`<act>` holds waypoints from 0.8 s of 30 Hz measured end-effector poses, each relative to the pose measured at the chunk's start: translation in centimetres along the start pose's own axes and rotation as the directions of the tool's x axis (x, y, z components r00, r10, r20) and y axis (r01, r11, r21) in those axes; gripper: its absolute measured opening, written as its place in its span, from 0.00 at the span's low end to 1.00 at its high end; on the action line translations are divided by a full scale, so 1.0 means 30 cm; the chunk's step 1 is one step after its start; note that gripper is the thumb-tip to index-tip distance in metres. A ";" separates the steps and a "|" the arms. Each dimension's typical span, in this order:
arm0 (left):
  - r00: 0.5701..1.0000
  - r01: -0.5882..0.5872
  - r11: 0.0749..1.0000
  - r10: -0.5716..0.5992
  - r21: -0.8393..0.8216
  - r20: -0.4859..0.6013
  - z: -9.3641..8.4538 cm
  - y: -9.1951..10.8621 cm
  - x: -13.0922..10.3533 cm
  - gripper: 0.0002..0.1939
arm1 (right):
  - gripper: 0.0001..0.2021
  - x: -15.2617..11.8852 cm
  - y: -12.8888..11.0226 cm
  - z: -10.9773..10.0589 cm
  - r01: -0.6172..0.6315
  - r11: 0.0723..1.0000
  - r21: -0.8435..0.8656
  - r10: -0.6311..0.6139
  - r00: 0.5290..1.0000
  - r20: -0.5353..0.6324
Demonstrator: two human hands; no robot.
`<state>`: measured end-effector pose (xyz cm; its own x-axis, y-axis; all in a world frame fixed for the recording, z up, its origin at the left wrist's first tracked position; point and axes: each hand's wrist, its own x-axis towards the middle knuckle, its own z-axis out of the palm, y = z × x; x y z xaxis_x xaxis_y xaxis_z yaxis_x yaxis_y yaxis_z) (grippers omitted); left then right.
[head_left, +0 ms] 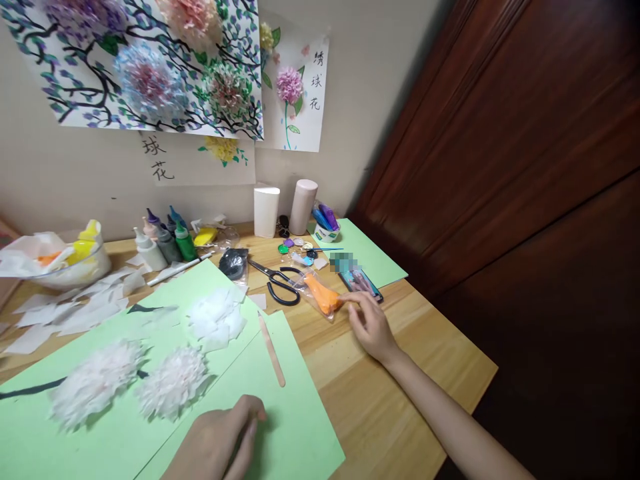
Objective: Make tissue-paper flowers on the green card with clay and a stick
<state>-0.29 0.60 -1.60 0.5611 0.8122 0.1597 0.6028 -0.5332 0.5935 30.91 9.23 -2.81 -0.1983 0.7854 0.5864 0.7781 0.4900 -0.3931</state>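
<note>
My right hand (369, 328) reaches over the table with its index finger stretched out. The fingertip meets the edge of a clear bag of orange clay (323, 295); the other fingers are loosely bent, and no grip shows. My left hand (220, 437) is over the green paper (295, 407), fingers curled in; whatever they may hold is hidden. Ahead of it a wooden stick (273, 353) lies on the paper. Two fluffy whitish paper flowers (173, 383) and a heap of white tissue pieces (217, 319) lie left of the stick, near dark painted branches (33, 388).
Black-handled scissors (275, 277) lie beside the orange bag, with a phone (360, 283) to its right. Behind are paint bottles (167, 243), a black clay packet (234, 263) and two upright containers (267, 212). A bowl (65, 267) stands left, by scattered tissue squares (85, 310).
</note>
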 end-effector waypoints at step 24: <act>0.996 -0.081 0.995 0.079 0.065 0.037 0.020 -0.006 -0.015 0.10 | 0.14 0.043 0.191 0.010 -0.294 0.949 -0.116 0.281 0.953 -0.115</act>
<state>-0.31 0.18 -2.27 0.6278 0.7581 0.1767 0.5905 -0.6117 0.5264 34.94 13.17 -4.52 0.0985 0.8425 0.5296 0.8656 0.1900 -0.4633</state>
